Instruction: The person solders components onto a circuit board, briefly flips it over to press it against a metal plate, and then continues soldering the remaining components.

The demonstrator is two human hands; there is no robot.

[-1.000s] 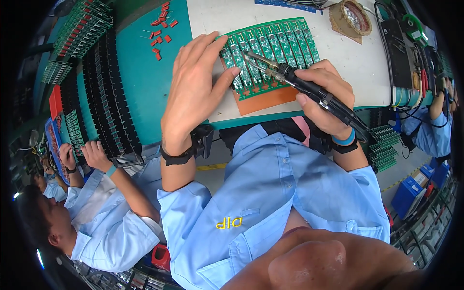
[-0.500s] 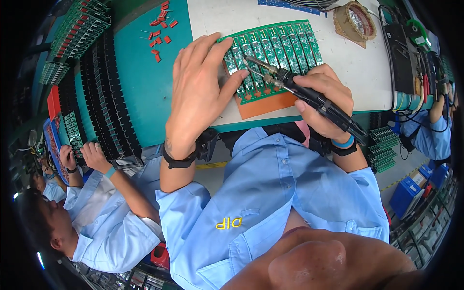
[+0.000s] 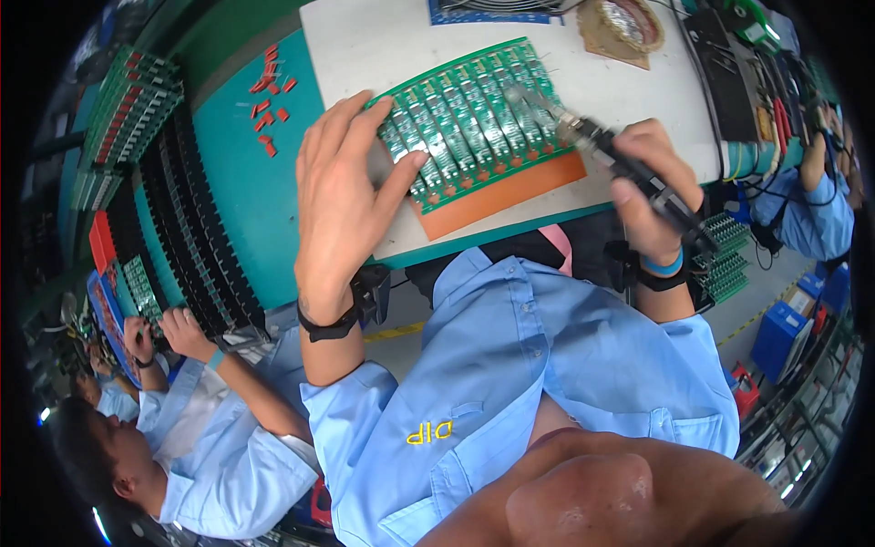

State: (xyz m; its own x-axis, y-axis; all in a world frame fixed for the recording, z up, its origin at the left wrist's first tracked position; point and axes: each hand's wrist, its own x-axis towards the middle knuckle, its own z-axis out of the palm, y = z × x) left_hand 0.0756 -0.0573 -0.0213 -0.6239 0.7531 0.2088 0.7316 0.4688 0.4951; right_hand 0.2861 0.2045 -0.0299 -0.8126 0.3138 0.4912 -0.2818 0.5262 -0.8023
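Observation:
A green panel of several joined circuit boards (image 3: 474,118) lies on an orange-brown board (image 3: 506,196) at the table's front. My left hand (image 3: 342,191) rests at the panel's left end, fingers stretched and apart; the index fingertip and thumb touch its edge. In my right hand (image 3: 656,178) is a black soldering iron (image 3: 629,169), gripped by the handle, with a thin second metal arm beside the tip. It slants up and left over the panel's right part. The tip is smeared by motion, so I cannot tell whether it touches the panel.
Red components (image 3: 264,109) lie scattered on the green mat (image 3: 283,191) to the left. Black racks (image 3: 196,228) stand beyond them, near a co-worker's hands (image 3: 187,333). At the far right are a round tray (image 3: 629,23) and hand tools (image 3: 779,123).
The soldering iron has moved right, from the panel's left boards to its right part. My left hand stays at the panel's left end. The whole view has shifted and turned slightly.

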